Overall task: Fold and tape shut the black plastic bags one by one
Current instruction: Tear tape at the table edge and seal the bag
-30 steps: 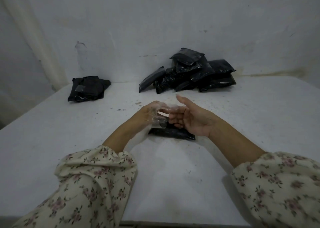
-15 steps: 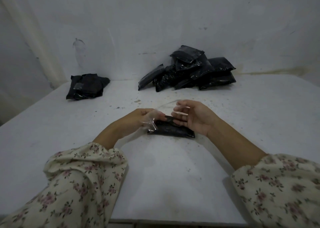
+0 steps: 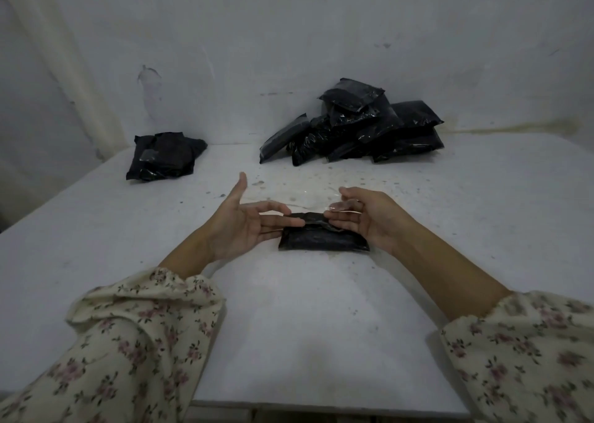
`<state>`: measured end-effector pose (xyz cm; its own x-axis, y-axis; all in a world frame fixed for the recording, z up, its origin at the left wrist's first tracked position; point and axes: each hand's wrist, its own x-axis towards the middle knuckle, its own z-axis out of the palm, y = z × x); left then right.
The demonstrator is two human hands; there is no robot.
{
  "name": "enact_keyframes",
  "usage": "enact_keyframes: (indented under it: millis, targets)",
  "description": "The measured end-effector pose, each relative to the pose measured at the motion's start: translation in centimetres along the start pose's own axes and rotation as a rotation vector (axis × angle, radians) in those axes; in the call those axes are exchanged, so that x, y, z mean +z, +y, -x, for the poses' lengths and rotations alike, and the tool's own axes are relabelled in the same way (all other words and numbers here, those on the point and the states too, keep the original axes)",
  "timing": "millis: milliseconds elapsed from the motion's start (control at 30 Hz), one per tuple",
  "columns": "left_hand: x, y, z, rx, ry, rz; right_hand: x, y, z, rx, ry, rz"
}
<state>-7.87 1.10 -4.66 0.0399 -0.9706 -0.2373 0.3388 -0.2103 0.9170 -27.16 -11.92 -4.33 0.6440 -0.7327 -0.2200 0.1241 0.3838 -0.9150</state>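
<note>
A small folded black plastic bag lies on the white table between my hands. My left hand is spread, thumb up, and its straight fingers touch the left end of the bag's folded top edge. My right hand is at the bag's right end, with fingertips by the fold. It pinches a strip of clear tape between thumb and fingers. How far the tape reaches over the bag is too faint to tell.
A heap of several black bags leans against the back wall right of centre. A smaller stack of black bags lies at the back left. The table's front edge runs just under my floral sleeves.
My hands have drawn apart to the two ends of the bag. The left hand let go of the tape and spread its fingers onto the fold; the right still has the tape.
</note>
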Motion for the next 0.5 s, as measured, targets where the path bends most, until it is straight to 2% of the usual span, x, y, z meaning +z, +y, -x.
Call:
enact_keyframes:
  millis: [233, 500]
  targets:
    - [0.12, 0.08, 0.26, 0.000, 0.018, 0.005, -0.53, -0.20, 0.51, 0.025, 0.019, 0.028]
    - [-0.27, 0.15, -0.13, 0.043, 0.071, 0.004, -0.79, -0.41, 0.56, 0.060, 0.050, -0.058]
